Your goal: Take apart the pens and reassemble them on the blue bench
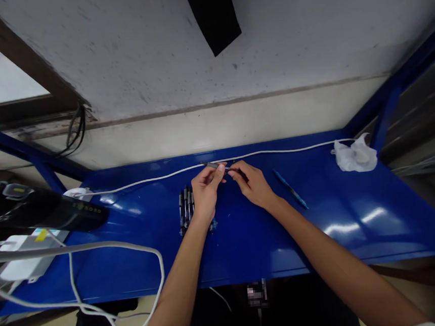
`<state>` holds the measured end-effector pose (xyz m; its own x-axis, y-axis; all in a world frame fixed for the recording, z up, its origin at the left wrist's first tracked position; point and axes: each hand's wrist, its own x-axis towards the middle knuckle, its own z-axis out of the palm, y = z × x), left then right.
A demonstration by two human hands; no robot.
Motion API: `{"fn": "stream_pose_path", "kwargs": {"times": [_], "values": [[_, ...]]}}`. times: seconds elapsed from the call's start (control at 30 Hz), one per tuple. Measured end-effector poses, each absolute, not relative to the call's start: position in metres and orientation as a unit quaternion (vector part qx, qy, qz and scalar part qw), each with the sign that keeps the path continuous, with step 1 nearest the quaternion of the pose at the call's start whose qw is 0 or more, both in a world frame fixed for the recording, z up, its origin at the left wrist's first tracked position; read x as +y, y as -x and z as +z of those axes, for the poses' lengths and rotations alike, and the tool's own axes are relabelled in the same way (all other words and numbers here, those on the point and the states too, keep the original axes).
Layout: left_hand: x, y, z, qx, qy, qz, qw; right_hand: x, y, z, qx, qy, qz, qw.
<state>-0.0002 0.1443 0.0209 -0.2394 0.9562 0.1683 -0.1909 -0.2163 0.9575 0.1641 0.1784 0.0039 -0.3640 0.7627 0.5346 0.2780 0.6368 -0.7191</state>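
My left hand (205,190) is closed around a dark grey pen (212,165), whose tip points up and to the left over the blue shelf. Fingers of my right hand (255,185) pinch at the pen's other end, where a thin pale section shows between the hands. Whether that section is a separate part I cannot tell. Beside and partly behind my left hand lies a row of several dark pens (186,209), side by side. To the right of my right hand a blue pen (290,189) rests by itself on the shelf.
A white cable (158,178) runs along the back of the blue shelf (248,251). On the left are a black bottle (50,208) lying on its side, a white power strip (28,260) and looped cable. Crumpled white plastic (355,155) sits at the right end.
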Motion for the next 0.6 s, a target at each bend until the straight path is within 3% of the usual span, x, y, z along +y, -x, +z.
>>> {"fn": "stream_pose_path", "kwargs": {"times": [0.4,0.5,0.6], "values": [[0.1442,0.0020,0.0195,0.434,-0.436,0.648,0.449,0.1778,-0.1646,0.0044,-0.779,0.340,0.300,0.434],[0.1447,0.0029,0.0179,0.426,-0.435,0.651,0.453,0.1776,-0.1634,0.0070,-0.756,0.334,0.370,0.423],[0.1450,0.0038,0.0169,0.414,-0.437,0.653,0.460,0.1782,-0.1613,0.0082,-0.683,0.312,0.514,0.415]]}}
